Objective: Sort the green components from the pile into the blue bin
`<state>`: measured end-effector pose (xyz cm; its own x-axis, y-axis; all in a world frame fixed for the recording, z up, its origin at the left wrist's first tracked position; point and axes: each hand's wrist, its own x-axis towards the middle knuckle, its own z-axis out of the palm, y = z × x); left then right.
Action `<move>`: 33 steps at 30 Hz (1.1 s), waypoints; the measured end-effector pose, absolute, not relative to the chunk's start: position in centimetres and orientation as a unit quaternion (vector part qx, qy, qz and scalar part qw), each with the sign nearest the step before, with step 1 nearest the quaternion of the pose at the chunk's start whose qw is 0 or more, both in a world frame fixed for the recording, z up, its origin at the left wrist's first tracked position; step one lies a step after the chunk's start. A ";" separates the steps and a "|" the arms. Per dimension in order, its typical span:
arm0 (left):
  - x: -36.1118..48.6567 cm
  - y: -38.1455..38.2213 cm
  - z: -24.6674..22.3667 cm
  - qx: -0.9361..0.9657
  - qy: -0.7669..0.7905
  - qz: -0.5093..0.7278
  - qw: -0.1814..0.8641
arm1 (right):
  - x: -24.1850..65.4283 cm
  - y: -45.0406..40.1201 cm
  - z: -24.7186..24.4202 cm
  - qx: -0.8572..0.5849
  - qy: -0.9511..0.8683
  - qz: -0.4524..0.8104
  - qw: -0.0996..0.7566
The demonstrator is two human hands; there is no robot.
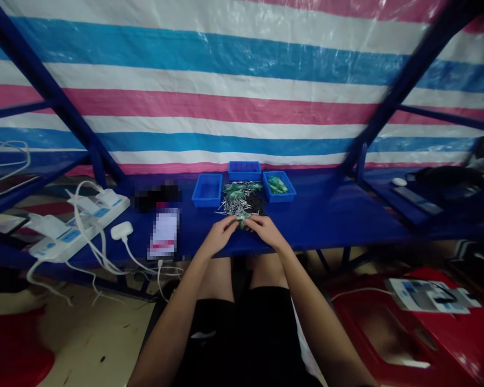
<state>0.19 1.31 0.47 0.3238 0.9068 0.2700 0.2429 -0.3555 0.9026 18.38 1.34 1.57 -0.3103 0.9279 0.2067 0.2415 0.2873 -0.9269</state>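
Both of my hands meet at the front edge of the blue table, pinching a small clear-and-green plastic bag between them. My left hand grips its left side, and my right hand its right side. What the bag contains is too small to make out. Just beyond my fingers lies a pile of silver screws, with dark screws to its right. Several green plastic bags rest at the back of the pile.
Around the pile stand a left blue bin, a back blue bin and a right blue bin holding green bags. A phone, a white charger and a power strip with trailing cables lie left.
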 end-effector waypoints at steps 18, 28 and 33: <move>-0.4 1.7 1.3 0.699 0.329 0.371 0.515 | 18.7 1.6 1.1 -0.404 -0.697 0.430 0.409; -0.6 1.4 0.8 0.701 0.360 0.396 0.471 | 18.5 1.3 0.9 -0.388 -0.709 0.418 0.415; -0.2 1.3 0.6 0.688 0.382 0.429 0.444 | 18.3 1.0 0.5 -0.398 -0.708 0.390 0.434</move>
